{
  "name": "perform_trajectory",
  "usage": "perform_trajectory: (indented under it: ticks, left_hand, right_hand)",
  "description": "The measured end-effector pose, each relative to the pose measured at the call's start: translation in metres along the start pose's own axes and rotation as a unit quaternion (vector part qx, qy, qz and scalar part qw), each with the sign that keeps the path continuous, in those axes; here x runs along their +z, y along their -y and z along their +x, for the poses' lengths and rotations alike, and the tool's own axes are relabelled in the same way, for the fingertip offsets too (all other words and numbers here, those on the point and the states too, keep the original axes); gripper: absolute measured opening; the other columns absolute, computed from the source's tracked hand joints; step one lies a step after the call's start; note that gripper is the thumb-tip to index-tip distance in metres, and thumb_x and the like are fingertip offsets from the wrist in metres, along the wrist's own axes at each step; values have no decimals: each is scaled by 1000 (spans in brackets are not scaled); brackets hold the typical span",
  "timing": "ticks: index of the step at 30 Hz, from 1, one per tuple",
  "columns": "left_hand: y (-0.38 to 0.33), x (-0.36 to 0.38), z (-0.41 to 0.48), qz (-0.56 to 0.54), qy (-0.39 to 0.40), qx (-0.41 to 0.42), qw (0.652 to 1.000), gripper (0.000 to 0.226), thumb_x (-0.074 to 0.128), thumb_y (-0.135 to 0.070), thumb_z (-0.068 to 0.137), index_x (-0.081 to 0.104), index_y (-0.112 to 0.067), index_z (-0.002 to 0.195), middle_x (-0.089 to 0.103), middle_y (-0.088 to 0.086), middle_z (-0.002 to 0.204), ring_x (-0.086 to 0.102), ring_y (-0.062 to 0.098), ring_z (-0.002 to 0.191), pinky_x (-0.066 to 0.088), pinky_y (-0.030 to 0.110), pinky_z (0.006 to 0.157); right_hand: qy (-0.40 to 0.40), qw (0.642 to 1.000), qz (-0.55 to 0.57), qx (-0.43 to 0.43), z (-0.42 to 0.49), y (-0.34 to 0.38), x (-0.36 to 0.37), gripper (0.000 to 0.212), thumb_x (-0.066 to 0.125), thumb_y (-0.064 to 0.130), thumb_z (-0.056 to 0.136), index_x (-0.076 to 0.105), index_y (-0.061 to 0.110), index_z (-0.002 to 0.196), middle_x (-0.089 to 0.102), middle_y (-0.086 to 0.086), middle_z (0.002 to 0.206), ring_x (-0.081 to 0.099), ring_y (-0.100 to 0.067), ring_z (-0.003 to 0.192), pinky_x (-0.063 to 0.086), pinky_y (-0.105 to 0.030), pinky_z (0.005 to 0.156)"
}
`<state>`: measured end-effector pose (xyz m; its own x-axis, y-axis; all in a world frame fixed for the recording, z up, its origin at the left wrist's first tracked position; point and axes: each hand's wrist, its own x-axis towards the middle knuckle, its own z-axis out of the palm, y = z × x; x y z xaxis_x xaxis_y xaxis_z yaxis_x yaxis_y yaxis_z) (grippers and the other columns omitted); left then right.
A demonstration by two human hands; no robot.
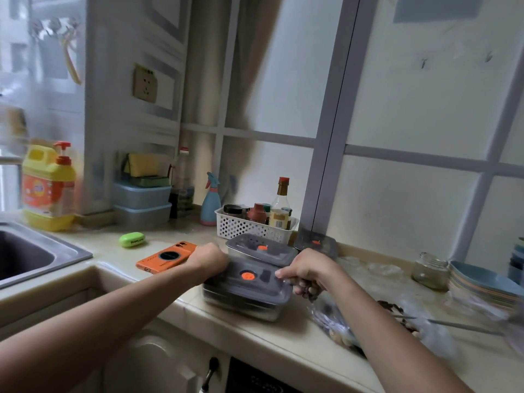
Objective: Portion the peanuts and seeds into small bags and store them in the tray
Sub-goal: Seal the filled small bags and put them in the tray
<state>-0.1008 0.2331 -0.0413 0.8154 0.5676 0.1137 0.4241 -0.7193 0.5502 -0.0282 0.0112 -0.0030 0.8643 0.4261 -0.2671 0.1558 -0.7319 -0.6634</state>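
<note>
Grey-lidded container (249,283), long axis left-right; left hand (209,259) fingers grip left end; right hand (304,275) fingers curled, hold unclear.

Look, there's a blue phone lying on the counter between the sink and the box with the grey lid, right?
Not quite. The phone is orange, not blue, as the head view shows. It does lie on the counter between the sink and the box with the grey lid.
</note>
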Motion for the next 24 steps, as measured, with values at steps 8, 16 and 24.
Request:
perform_trajectory:
  ticks: [8,16,24]
  left_hand:
    - [-12,13,-6,143,2,249,958,39,39,-54,103,62,-35,128,59,-7,140,52,17,126,31,43,101]
    - [-13,14,-6,166,29,250,954,37,36,-50,104,56,-33,131,53,-2,144,46,18,132,28,44,105]
    - [-7,15,-11,102,9,242,965,33,35,-52,104,41,-29,127,44,4,140,37,23,136,33,46,107]
  right_hand:
    - [-4,991,-136,0,-2,21,2,51,89,45,76,67,-1,83,65,-15,67,60,-27,57,58,-39,66]
    - [35,976,-211,45,2,34,-2,69,84,52,79,71,-7,110,70,-17,94,67,-31,84,58,-40,88]
    - [-121,960,-250,-43,-22,40,-2,56,91,51,70,70,1,85,71,-9,69,64,-19,51,53,-28,50]
